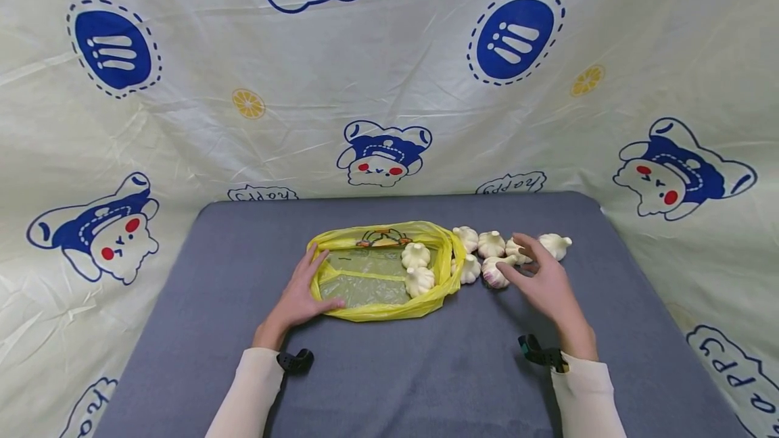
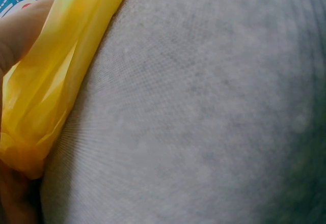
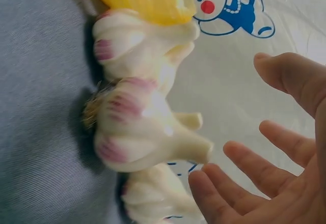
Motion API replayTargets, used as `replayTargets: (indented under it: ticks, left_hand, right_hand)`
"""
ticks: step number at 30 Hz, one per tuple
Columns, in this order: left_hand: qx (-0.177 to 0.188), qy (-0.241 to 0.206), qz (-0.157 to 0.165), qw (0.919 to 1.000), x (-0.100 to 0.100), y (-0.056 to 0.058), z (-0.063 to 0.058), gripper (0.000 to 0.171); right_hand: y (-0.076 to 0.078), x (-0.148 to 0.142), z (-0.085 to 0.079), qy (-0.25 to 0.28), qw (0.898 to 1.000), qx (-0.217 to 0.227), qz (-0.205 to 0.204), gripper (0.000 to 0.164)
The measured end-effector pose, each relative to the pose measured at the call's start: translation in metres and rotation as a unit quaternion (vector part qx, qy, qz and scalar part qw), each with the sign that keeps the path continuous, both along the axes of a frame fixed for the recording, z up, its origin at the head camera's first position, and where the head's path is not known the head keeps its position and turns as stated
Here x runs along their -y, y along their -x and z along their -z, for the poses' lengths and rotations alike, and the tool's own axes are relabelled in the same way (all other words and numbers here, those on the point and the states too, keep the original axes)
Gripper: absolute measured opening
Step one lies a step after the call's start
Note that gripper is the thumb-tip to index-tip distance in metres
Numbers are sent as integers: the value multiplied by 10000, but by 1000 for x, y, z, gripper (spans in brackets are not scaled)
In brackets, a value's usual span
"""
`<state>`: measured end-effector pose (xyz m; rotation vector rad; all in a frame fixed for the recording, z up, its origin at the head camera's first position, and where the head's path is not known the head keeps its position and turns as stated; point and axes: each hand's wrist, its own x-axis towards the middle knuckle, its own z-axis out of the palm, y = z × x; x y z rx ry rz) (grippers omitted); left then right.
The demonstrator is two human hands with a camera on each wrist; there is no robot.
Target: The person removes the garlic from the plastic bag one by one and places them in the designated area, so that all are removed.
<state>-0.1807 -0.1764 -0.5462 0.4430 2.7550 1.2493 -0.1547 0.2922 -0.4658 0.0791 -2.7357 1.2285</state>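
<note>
A yellow plastic bag (image 1: 389,314) lies with its mouth spread wide, and two garlic bulbs (image 1: 420,282) sit inside near its right end. My left hand (image 1: 299,293) grips the bag's left end, thumb over the front rim and fingers at the back rim. In the left wrist view the yellow plastic (image 2: 66,76) covers part of that hand. To the right of the bag, my right hand (image 1: 544,284) hovers over a purple-streaked garlic bulb (image 1: 495,273), thumb and fingers apart. The right wrist view shows this bulb (image 3: 135,127) just beyond the fingertips, nothing in the hand.
Several more garlic bulbs (image 1: 491,244) cluster against the bag's right side, and one bulb (image 1: 554,246) lies farther right, behind my right hand. A grey-blue cloth covers the table (image 1: 389,377). A printed pale sheet (image 1: 389,73) hangs behind and around it.
</note>
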Motion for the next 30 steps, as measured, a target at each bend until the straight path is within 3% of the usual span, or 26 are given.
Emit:
replayTargets:
  ticks: [8,21,30]
  left_hand:
    - [-9,-22,-12,10000,0,-1,1,111]
    - [-23,15,24,10000,0,1,1,111]
    - [-24,0,-2,10000,0,0,0,112]
  right_hand:
    - [3,10,-16,-221,9990,352,-186,81]
    - [14,25,-27,-274,9986,266,-362,80]
    - [29,52,-33,2,9941,403,-1003,78]
